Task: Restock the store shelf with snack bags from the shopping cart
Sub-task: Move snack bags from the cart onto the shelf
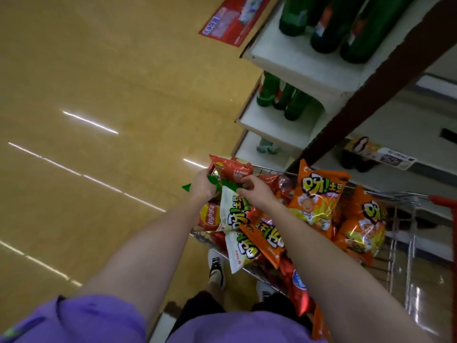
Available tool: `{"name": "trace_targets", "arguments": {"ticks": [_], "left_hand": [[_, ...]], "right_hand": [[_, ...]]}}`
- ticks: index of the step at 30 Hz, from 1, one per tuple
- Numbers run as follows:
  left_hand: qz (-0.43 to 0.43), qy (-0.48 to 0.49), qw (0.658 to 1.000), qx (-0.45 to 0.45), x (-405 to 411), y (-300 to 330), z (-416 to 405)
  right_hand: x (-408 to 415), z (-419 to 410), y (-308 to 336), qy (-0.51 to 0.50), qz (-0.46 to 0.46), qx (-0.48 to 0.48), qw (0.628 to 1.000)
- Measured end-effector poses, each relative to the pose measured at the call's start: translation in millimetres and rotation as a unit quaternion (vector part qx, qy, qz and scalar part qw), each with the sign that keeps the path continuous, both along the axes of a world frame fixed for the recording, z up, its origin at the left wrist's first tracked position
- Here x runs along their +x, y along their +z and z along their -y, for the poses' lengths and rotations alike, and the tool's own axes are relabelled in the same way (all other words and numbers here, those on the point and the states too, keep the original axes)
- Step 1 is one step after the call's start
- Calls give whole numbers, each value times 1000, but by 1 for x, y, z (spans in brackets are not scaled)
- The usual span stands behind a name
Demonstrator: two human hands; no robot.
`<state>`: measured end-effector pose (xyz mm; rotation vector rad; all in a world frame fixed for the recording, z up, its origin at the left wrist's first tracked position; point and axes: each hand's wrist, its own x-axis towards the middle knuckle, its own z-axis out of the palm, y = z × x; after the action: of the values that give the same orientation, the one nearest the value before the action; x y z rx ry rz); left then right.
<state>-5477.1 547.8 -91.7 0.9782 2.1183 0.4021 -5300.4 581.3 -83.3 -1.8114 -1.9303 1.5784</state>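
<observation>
A shop aisle: white shelves [291, 60] of green bottles [291, 18], a wire cart [400, 246] heaped with snack bags [314, 201].

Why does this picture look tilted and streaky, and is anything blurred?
Head view: the wide-angle lens bends and tilts the shelf; ceiling lights glare as white streaks on the glossy floor; the green bottles look soft, while the snack bags read sharper.
</observation>
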Motion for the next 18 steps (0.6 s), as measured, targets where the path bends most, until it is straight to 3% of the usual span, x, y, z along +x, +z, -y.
{"name": "trace_targets", "arguments": {"ticks": [9, 18], "left_hand": [[-45, -78, 996, -20, -27, -21, -20], [-118, -137, 984, -6, -42, 65, -40]], "right_hand": [[-9, 1, -15, -46, 37, -33, 998], [8, 8, 14, -65, 32, 5, 997]]}}
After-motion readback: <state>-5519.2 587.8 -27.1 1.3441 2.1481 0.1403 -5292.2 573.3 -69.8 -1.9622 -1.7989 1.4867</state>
